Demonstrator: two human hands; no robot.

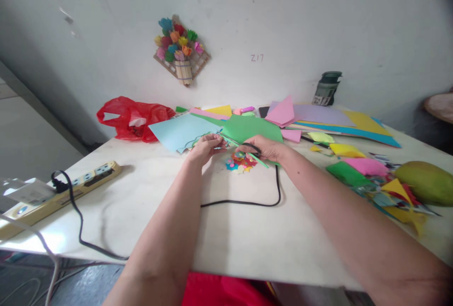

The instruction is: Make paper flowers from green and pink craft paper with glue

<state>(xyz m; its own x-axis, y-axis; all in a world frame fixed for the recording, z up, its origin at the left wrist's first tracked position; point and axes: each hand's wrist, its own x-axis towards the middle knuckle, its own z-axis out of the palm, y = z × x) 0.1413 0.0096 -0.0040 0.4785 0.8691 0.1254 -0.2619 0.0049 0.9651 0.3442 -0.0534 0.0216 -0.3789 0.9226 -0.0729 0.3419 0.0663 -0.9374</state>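
Scissors with black handles (253,148) are gripped in my right hand (265,148), their blades pointing left. My left hand (208,148) is closed in a pinch close to the blade tips; whatever its fingers hold is too small to make out. A narrow green paper strip (259,160) slants down beneath my right hand. Small colourful paper cut-outs (241,162) lie piled on the table between and below my hands. Behind them are a green paper sheet (253,126) and a light blue sheet (180,131).
A red plastic bag (136,117) sits at back left, a power strip (88,181) at left. A black cable (244,202) crosses the table. On the right are paper scraps (364,166) and a green-yellow fruit (426,183). A dark bottle (326,89) stands by the wall.
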